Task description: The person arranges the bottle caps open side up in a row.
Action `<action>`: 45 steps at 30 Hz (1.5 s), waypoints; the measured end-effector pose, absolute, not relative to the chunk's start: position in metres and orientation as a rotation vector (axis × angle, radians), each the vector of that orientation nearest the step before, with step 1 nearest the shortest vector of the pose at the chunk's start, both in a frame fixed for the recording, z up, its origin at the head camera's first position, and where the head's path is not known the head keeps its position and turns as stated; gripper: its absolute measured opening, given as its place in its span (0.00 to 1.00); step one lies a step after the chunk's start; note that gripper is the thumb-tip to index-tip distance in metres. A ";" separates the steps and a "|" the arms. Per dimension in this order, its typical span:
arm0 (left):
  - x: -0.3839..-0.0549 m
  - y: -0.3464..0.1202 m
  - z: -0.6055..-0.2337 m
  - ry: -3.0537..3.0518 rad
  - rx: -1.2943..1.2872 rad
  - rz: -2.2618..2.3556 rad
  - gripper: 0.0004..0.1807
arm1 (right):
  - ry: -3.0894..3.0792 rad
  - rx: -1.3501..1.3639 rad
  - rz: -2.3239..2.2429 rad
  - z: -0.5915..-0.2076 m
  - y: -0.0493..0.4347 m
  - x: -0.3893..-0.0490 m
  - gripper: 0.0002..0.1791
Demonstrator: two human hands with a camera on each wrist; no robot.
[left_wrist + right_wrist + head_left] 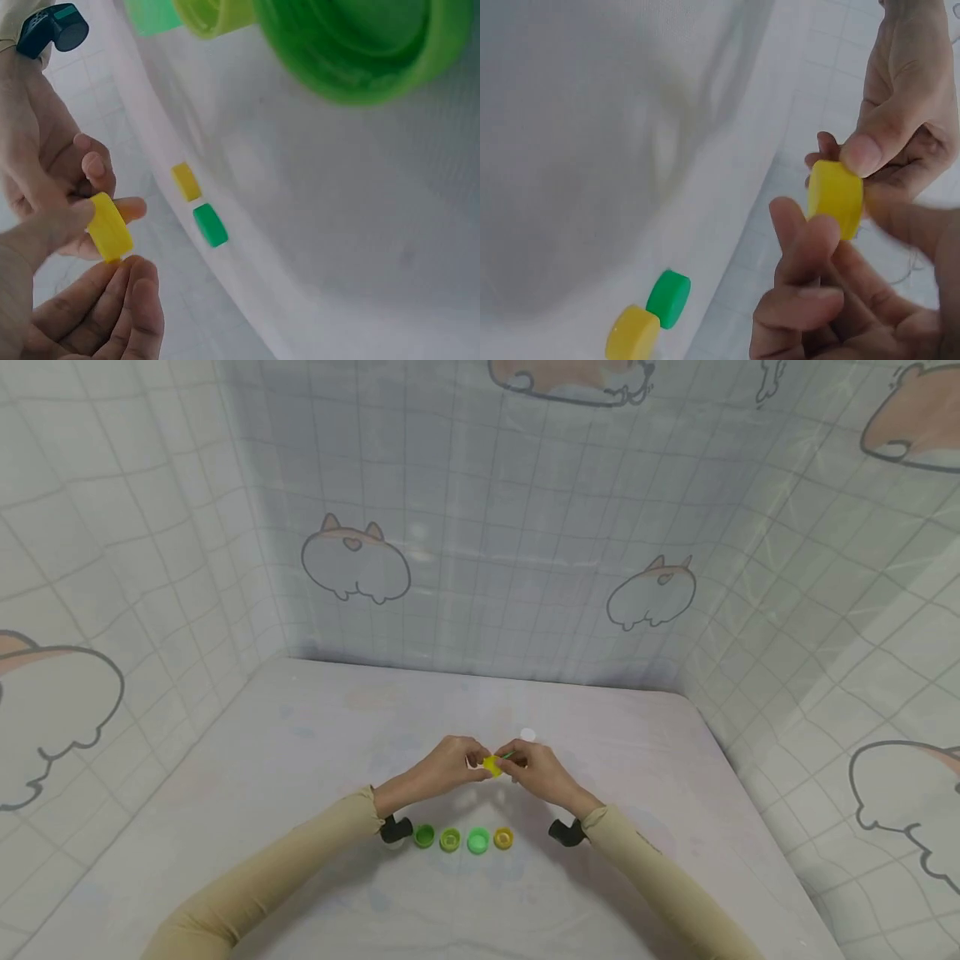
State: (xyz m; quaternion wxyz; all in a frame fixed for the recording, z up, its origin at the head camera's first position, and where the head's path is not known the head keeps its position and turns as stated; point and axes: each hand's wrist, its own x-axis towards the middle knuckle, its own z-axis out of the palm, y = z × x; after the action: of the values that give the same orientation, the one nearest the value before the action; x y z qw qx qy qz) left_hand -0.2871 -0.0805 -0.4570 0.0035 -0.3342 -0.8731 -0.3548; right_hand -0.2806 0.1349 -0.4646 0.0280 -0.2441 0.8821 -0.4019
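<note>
Above the middle of the table, both hands come together on one yellow bottle cap (492, 766). My left hand (452, 763) pinches it from the left, with the thumb on its rim in the right wrist view. From the other side my right hand (546, 772) pinches the same cap (836, 198). Beyond the hands, a second yellow cap (186, 182) and a green cap (211, 225) lie on the table close together. In the head view the hands largely hide these two.
Nearer me, a row of caps lies hollow side up: dark green (423, 836), yellow-green (450, 840), mint (477, 841) and amber (503, 838). A white disc (528, 735) lies behind the right hand. Patterned curtains (480, 543) enclose the table (300, 727).
</note>
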 end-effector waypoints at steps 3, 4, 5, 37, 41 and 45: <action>-0.287 -0.082 -0.454 -2.745 -1.057 -1.099 0.12 | 2.716 -0.835 -1.195 -0.463 0.137 -0.280 0.13; -0.286 -0.082 -0.454 -2.750 -1.058 -1.098 0.12 | 2.717 -0.868 -1.175 -0.462 0.137 -0.280 0.14; -0.287 -0.083 -0.454 -2.754 -1.061 -1.094 0.12 | 2.718 -0.890 -1.160 -0.461 0.137 -0.280 0.15; -0.276 -0.069 -0.452 -2.788 -1.174 -1.129 0.10 | 2.837 -0.954 -0.947 -0.454 0.147 -0.268 0.12; -0.273 -0.063 -0.453 -2.787 -1.182 -1.122 0.09 | 2.845 -0.950 -0.921 -0.453 0.153 -0.264 0.11; -0.269 -0.056 -0.453 -2.769 -1.215 -1.107 0.08 | 2.849 -0.950 -0.900 -0.451 0.159 -0.260 0.11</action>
State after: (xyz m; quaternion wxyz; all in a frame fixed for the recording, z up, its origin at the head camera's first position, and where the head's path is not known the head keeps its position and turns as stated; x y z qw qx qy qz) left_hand -0.2691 -0.0562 -0.4535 -0.0391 -0.3769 -0.8592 -0.3437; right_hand -0.2596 0.1593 -0.4507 0.0033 -0.3029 0.9087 -0.2871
